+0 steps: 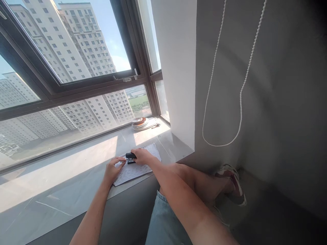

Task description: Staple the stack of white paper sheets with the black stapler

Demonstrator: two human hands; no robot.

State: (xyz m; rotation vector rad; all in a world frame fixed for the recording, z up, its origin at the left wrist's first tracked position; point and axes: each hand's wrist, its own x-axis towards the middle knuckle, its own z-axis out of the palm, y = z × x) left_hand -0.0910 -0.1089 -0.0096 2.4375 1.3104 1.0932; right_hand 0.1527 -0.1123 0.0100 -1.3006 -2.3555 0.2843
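Note:
A black stapler point(130, 155) lies over a sheet of printed paper point(135, 173) on the window sill, its upper and lower arms spread apart. My right hand point(141, 156) is closed around its right end. From the other side my left hand point(114, 168) reaches in, thumb and fingertips brought together at the stapler's left end. Whatever small thing may be between those left fingertips is too small to make out. The paper lies partly under both hands, close to the sill's front edge.
A stack of round plates or discs point(140, 124) sits at the sill's far corner, with a small dark item point(155, 126) beside it. A looped bead chain point(240, 102) hangs by the right wall. The dark-framed window point(102, 85) rises behind the sill point(63, 177). My bent leg is below.

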